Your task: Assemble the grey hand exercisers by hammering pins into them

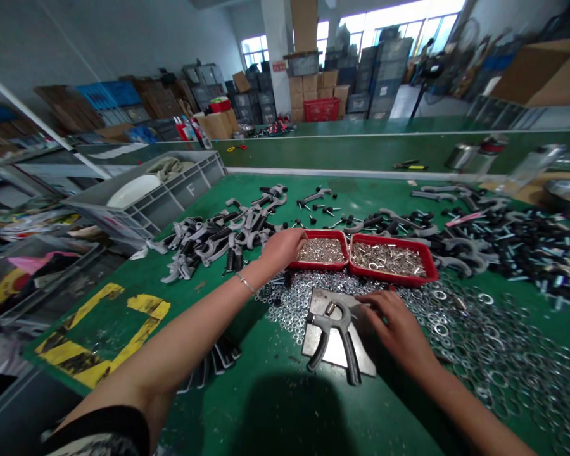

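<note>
My left hand [285, 247] is at the left end of a small red tray [346, 265] full of tiny metal parts. Its fingers are pressed together, the tips partly hidden, and whatever they hold cannot be made out. My right hand [395, 320] hovers at the right edge of a metal plate [335, 358], fingers apart with nothing visible in them. On that plate lies a grey plier-like clamp [344, 329] with two spread handles and a small coil spring [330, 308] near its curved jaw. It is nearest to my right hand.
A second red tray [431, 269] holds small metal pins. Loose metal rings [491, 332] spread over the right of the green table. Grey clamp parts [237, 231] are heaped at the back left, black-headed screws [522, 247] at the right. A grey crate [190, 190] stands left.
</note>
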Demonstrator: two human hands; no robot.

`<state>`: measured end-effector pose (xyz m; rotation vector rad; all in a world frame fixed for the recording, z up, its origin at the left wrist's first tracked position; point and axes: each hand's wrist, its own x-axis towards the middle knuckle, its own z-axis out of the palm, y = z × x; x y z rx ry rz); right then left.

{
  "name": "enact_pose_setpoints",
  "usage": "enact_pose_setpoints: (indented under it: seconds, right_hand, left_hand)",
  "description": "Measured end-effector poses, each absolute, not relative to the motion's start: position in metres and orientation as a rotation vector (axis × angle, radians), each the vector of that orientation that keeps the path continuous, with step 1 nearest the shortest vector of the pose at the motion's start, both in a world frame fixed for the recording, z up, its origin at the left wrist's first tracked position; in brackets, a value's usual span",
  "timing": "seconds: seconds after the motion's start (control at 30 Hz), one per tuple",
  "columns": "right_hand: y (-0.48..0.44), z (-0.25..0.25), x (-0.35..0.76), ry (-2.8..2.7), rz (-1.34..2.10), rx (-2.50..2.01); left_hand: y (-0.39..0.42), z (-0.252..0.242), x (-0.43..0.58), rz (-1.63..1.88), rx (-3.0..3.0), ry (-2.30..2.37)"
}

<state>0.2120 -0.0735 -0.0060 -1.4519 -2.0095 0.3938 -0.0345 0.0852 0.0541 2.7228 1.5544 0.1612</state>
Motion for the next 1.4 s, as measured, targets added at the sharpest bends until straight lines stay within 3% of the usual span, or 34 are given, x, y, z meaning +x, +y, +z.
enact_pose_setpoints:
  seconds: [0.23, 0.4, 0.7, 0.87, 1.07, 1.4]
  right_hand:
    - [0.046, 0.028, 0.182, -2.401, -0.098, -1.632]
    - [0.092, 0.019, 0.161, -2.538, -0.079, -1.639]
    - [0.090, 0.010, 0.159, -2.401, 0.026, -1.777]
    - [0.089, 0.010, 0.160, -2.155, 0.234, -1.755]
    - [0.039, 0.017, 0.170, -1.770, 0.638, -1.564]
    - [-0.098, -0.010, 0.200, -1.200, 1.398, -1.401]
  left_hand:
    - [0.131, 0.037, -0.029, -0.047, 2.740, 1.529]
    - [0.129, 0.025, -0.039, 0.043, 2.772, 1.480]
    - [0.125, 0.018, -0.045, 0.352, 2.591, 1.447]
    - [0.067, 0.028, -0.046, 0.489, 2.406, 1.311]
    - [-0.032, 0.005, -0.032, 0.594, 2.284, 1.018]
    - [-0.045, -0.026, -0.015, 0.634, 2.776, 1.084]
